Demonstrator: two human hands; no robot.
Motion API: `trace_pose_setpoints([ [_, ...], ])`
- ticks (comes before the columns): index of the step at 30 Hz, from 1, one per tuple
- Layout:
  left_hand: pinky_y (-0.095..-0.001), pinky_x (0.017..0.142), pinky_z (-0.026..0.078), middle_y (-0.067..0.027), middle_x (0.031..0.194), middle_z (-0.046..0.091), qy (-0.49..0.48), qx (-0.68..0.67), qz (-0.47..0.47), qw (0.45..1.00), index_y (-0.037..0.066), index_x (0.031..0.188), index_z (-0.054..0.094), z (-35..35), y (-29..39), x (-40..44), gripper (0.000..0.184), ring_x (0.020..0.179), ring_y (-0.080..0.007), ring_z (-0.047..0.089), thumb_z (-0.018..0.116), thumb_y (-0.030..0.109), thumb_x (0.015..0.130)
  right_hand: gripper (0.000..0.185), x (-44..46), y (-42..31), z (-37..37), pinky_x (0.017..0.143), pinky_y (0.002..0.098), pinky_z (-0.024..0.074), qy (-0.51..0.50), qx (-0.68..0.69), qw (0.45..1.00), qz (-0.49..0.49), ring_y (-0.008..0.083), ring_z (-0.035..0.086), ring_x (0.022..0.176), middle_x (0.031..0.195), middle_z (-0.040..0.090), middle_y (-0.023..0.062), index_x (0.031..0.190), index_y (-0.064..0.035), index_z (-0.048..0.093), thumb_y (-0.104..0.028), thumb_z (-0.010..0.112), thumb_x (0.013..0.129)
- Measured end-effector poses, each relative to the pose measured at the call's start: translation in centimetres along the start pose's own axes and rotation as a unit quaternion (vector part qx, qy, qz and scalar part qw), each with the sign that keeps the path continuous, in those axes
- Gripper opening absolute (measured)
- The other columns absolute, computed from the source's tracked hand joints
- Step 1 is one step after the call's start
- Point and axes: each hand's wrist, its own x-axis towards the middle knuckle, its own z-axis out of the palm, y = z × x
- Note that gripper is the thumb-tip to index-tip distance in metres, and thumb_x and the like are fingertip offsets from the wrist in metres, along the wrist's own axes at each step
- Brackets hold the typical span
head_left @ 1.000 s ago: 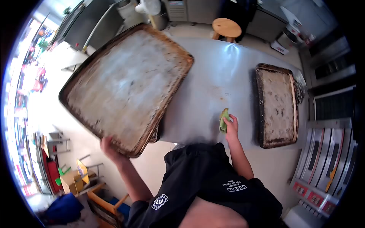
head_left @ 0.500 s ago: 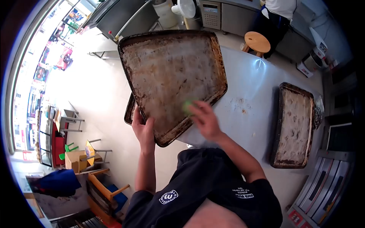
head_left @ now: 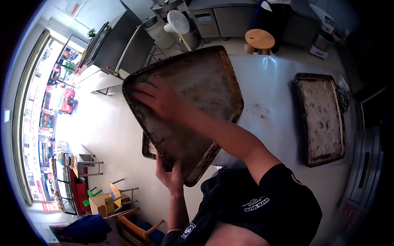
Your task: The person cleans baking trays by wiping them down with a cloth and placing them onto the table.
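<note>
A worn, stained baking tray (head_left: pixel 201 84) is held tilted in front of me, its rim dark with baked-on residue. My left hand (head_left: pixel 170 177) grips its near left edge, thumb over the rim. Reaching across the tray, my right hand (head_left: pixel 158 98) is at its far left corner, fingers bent against the surface. A small green pad (head_left: pixel 142 78) shows faintly under those fingers, mostly hidden and blurred. Part of another baking tray (head_left: pixel 148 146) shows beneath the held one.
On the metal table (head_left: pixel 279 135) to the right lies another stained baking tray (head_left: pixel 322 119). Dark crumbs (head_left: pixel 259 110) are scattered on the tabletop. A round wooden stool (head_left: pixel 259 39) stands beyond the table, close to another person (head_left: pixel 269 20). Chairs and a cardboard box (head_left: pixel 100 203) are at lower left.
My right hand has moved from the tray's near right part to its far left corner, taking the green pad along. The left hand keeps its grip. The camera view has shifted.
</note>
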Motion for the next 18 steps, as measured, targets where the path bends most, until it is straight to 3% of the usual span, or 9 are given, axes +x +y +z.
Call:
trace_pose_setpoints([
  [2,-0.0326,0.098,0.050,-0.0159,0.125,0.067,0.015,0.013,0.014,1.000,-0.007,0.148,0.046,0.0,0.4,-0.3,0.072,0.111,-0.0214,0.066,0.063,-0.005,0.078,0.032,0.1,1.8,-0.5,0.093,0.0419,0.0508,0.009,-0.008,0.999,-0.048,0.0331,0.062,0.108,0.125,0.066,0.0107,0.115,-0.0117,0.071,-0.010,0.061,0.084],
  [4,-0.0315,0.095,0.051,-0.0143,0.118,0.069,-0.009,0.045,0.019,0.999,-0.006,0.147,0.048,-1.4,-0.2,-1.5,0.072,0.106,-0.0192,0.067,0.065,-0.003,0.077,0.031,-4.4,6.3,-1.3,0.092,0.0429,0.0507,0.040,-0.036,0.998,0.030,0.0329,0.062,0.109,0.119,0.068,0.0125,0.108,-0.0108,0.071,-0.004,0.063,0.079],
  [6,-0.0295,0.088,0.052,-0.0107,0.106,0.072,-0.019,0.066,0.029,0.997,-0.005,0.143,0.052,-2.0,0.3,-1.8,0.070,0.094,-0.0154,0.067,0.067,0.000,0.075,0.039,-10.4,12.4,-4.3,0.098,0.0467,0.0490,0.037,-0.088,0.981,0.166,0.0386,0.063,0.112,0.119,0.068,0.0158,0.111,-0.0082,0.069,0.006,0.058,0.076],
  [7,-0.0291,0.088,0.052,-0.0101,0.105,0.072,-0.021,0.056,0.019,0.998,-0.005,0.142,0.052,-1.9,-0.1,-1.5,0.069,0.093,-0.0151,0.067,0.066,0.000,0.075,0.042,-16.0,17.8,-3.6,0.100,0.0437,0.0491,0.076,-0.119,0.958,0.248,0.0386,0.063,0.115,0.122,0.067,0.0172,0.117,-0.0063,0.068,0.008,0.055,0.080],
  [9,-0.0283,0.087,0.051,-0.0090,0.104,0.072,-0.037,0.047,-0.024,0.998,-0.005,0.140,0.054,-2.4,-0.2,-2.2,0.066,0.090,-0.0144,0.066,0.066,0.000,0.076,0.038,-20.1,21.7,-7.1,0.100,0.0417,0.0494,0.030,-0.128,0.900,0.415,0.0378,0.064,0.116,0.124,0.067,0.0183,0.122,-0.0038,0.067,0.005,0.059,0.086],
  [12,-0.0300,0.092,0.052,-0.0124,0.113,0.072,-0.018,0.018,-0.015,1.000,-0.007,0.140,0.052,-2.0,-1.5,-2.0,0.066,0.101,-0.0163,0.067,0.067,0.000,0.076,0.035,-19.3,22.8,-7.7,0.099,0.0418,0.0497,0.054,-0.131,0.910,0.389,0.0382,0.064,0.116,0.123,0.068,0.0182,0.123,-0.0034,0.066,0.001,0.062,0.089],
  [15,-0.0321,0.096,0.051,-0.0158,0.120,0.070,-0.024,0.057,0.031,0.998,-0.008,0.144,0.048,-2.0,-1.4,-1.9,0.069,0.109,-0.0192,0.067,0.067,-0.001,0.078,0.033,-12.9,16.8,-6.6,0.099,0.0413,0.0503,0.028,-0.114,0.941,0.317,0.0375,0.063,0.118,0.121,0.068,0.0179,0.123,-0.0046,0.065,-0.002,0.065,0.090],
  [18,-0.0337,0.098,0.051,-0.0187,0.125,0.068,-0.054,0.070,0.062,0.994,-0.008,0.150,0.042,-0.3,0.4,0.5,0.073,0.114,-0.0231,0.066,0.069,0.001,0.082,0.034,-5.0,8.0,-5.8,0.098,0.0414,0.0512,0.040,0.016,0.980,0.195,0.0380,0.065,0.113,0.119,0.068,0.0164,0.123,-0.0059,0.064,0.000,0.065,0.089],
])
